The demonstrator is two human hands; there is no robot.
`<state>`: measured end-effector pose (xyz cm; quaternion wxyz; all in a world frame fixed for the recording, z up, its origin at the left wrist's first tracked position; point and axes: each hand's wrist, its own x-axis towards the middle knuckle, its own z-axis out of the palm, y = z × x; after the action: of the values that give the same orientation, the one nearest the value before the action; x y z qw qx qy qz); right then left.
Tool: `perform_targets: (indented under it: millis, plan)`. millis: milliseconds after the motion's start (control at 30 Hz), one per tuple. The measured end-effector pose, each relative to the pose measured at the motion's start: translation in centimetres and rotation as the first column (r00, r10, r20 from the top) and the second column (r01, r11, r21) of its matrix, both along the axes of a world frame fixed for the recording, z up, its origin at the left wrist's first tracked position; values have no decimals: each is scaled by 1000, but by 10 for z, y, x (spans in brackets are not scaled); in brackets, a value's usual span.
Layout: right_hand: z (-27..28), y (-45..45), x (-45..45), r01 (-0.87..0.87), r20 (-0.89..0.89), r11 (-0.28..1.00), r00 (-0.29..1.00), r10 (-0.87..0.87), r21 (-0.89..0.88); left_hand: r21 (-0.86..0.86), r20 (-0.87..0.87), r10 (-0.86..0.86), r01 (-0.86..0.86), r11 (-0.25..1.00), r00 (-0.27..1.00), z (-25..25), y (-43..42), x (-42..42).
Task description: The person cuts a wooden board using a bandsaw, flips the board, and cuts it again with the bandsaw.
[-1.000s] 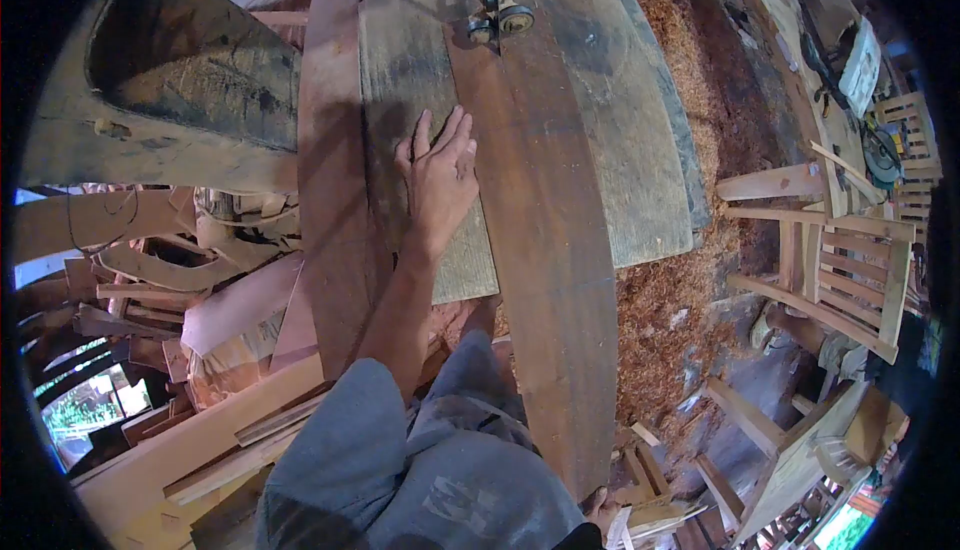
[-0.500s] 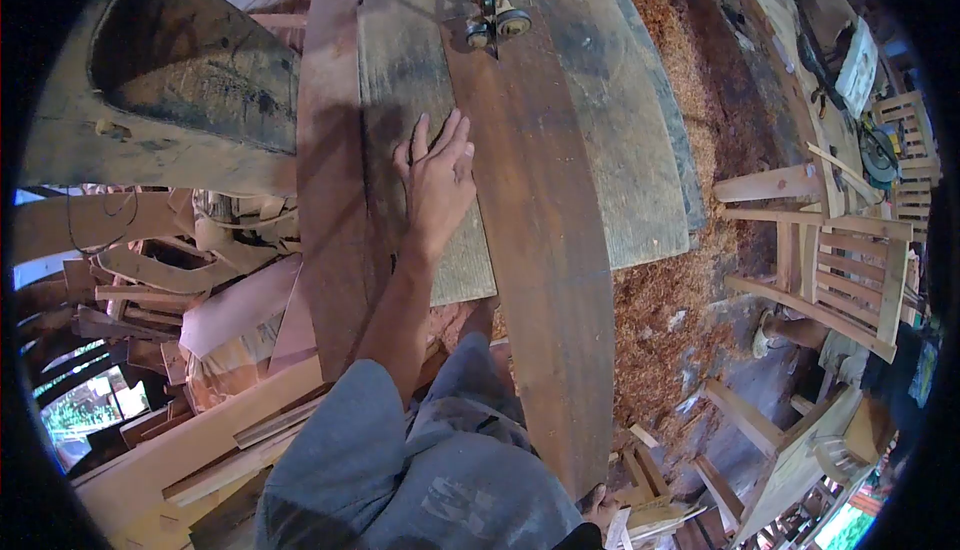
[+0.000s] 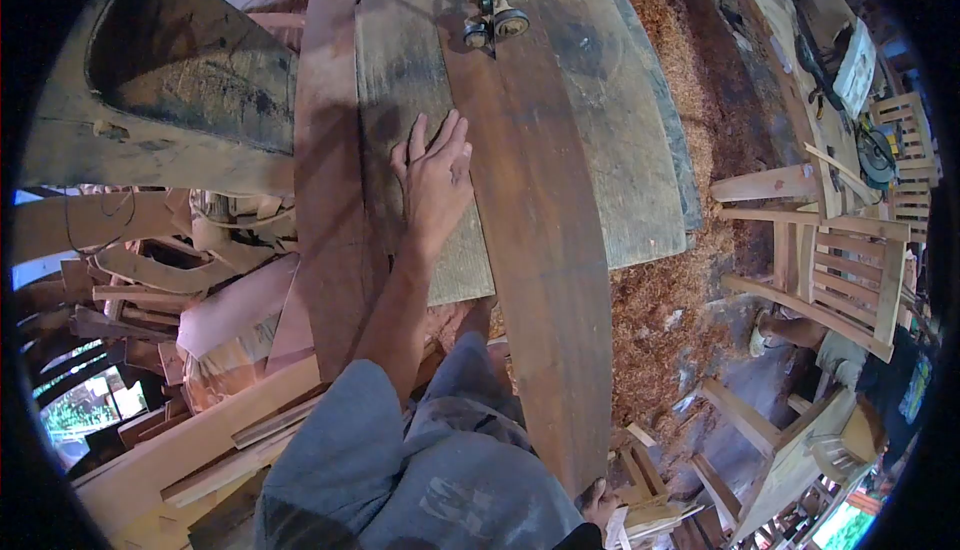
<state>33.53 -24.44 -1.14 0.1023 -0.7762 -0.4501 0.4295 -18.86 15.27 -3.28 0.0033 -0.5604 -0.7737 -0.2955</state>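
A long brown wooden plank (image 3: pixel 545 260) lies lengthwise on a worn wooden saw table (image 3: pixel 640 170). Its far end reaches the bandsaw blade and guide wheels (image 3: pixel 495 28), where a thin cut line shows in the wood. My left hand (image 3: pixel 437 180) rests on the table at the plank's left edge, fingers stretched out and fingertips beside or touching that edge. At the plank's near end, my right hand (image 3: pixel 598 503) is gripping the corner; most of it is hidden by the board and the frame's bottom.
Another long board (image 3: pixel 335 150) lies along the table's left side. Beyond it are the machine's frame (image 3: pixel 190 70) and piled offcuts (image 3: pixel 200 260). Sawdust (image 3: pixel 660 340) covers the floor at right. Slatted wooden chair parts (image 3: pixel 840 270) stand there, with a co-worker (image 3: pixel 895 390) close by.
My hands and the plank stay almost in place, with only a slight shift of the whole view. At the right edge, more of the co-worker's dark clothing shows.
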Motion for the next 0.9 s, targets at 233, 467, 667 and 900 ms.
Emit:
perform_targets:
  millis: [233, 467, 667, 900]
  plan:
    - [12, 17, -9, 15, -36, 1000, 999, -14, 3, 14, -14, -7, 8, 1000, 1000, -1, 0, -1]
    - [0, 11, 0, -73, 17, 993, 997, 72, 92, 10, -4, 6, -6, 1000, 1000, -4, 1, -1]
    - [-7, 10, -1, 40, -35, 994, 999, -36, 106, 19, 4, 4, -4, 1000, 1000, 2, 0, 1]
    - [7, 25, -11, 39, -60, 999, 997, -38, 16, 17, 15, 1, -1, 1000, 1000, -2, 1, 0]
